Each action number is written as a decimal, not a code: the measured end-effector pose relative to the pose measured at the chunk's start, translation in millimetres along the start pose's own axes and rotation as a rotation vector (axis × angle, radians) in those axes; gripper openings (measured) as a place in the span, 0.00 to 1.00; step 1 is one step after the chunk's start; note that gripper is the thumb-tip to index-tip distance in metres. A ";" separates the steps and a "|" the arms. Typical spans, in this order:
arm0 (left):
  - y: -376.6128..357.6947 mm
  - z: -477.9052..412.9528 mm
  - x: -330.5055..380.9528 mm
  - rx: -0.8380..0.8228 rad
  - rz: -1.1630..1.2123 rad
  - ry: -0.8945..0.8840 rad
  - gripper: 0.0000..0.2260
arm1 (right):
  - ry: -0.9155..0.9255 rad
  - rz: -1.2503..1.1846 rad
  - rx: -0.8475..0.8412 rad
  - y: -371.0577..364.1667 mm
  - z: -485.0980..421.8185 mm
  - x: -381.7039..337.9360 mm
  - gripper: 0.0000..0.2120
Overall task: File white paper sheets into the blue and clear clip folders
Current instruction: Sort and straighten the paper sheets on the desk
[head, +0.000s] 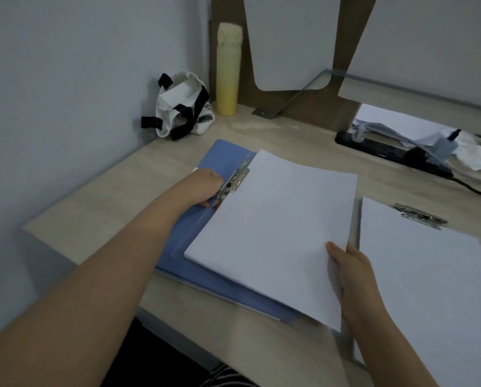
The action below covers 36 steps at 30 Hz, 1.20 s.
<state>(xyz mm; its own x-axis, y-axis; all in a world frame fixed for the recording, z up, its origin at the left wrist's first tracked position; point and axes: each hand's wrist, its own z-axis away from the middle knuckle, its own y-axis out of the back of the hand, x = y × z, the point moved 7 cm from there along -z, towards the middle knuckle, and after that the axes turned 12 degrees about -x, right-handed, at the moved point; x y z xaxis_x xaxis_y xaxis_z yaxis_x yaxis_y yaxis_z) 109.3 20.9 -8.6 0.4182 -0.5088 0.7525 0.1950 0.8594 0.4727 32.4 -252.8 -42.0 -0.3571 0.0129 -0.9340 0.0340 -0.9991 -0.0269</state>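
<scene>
An open blue clip folder [206, 275] lies on the wooden desk [99, 213]. A stack of white paper sheets [273, 230] rests on it, its top left edge at the folder's metal clip [235, 181]. My left hand [206, 188] grips that clip from the left; whether the clip is raised I cannot tell. My right hand [351, 272] pinches the stack's lower right edge, thumb on top. To the right lies the clear clip folder [358, 219] with white sheets [429, 289] under its own metal clip [420, 216].
A yellow bottle [228, 71] and a white bag with black straps [182, 107] stand at the back left by the wall. A black power strip [387, 150] with plugs, cables and loose papers lies at the back right. The desk's front edge runs below the blue folder.
</scene>
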 end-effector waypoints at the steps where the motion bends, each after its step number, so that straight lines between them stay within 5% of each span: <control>1: -0.6 0.0 0.4 -0.006 -0.007 -0.004 0.10 | -0.002 0.003 0.006 -0.1 -0.3 1.4 0.15; 8: -7.2 -4.2 14.0 -0.025 -0.007 -0.184 0.12 | 0.003 0.007 0.012 -0.5 -0.3 3.4 0.13; 11: -13.2 -5.5 21.2 -0.053 0.107 -0.211 0.07 | -0.007 -0.008 0.010 1.5 -0.4 5.9 0.15; 14: -16.9 -6.9 25.6 -0.075 0.168 -0.223 0.15 | -0.013 -0.020 0.001 2.0 0.4 6.0 0.13; 19: -11.5 -9.0 25.8 -0.032 0.331 -0.257 0.10 | -0.003 -0.031 0.012 0.7 -0.3 5.9 0.10; 24: -5.4 -5.9 25.4 -0.033 0.475 -0.298 0.16 | -0.003 -0.034 0.009 0.3 -1.8 6.2 0.09; 30: -2.2 0.4 5.6 -0.061 0.357 -0.174 0.10 | 0.022 -0.049 -0.003 -0.1 -1.5 5.7 0.10; 36: 4.1 13.0 -2.7 -0.142 0.262 -0.025 0.21 | 0.030 -0.073 -0.020 0.1 -0.8 5.6 0.09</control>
<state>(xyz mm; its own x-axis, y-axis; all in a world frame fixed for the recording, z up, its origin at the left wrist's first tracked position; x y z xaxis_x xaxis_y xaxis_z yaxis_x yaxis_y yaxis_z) 97.5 25.1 -2.7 0.4492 -0.2682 0.8523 0.2063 0.9592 0.1931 31.1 -252.8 -47.5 -0.3316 0.0870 -0.9394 0.0273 -0.9944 -0.1017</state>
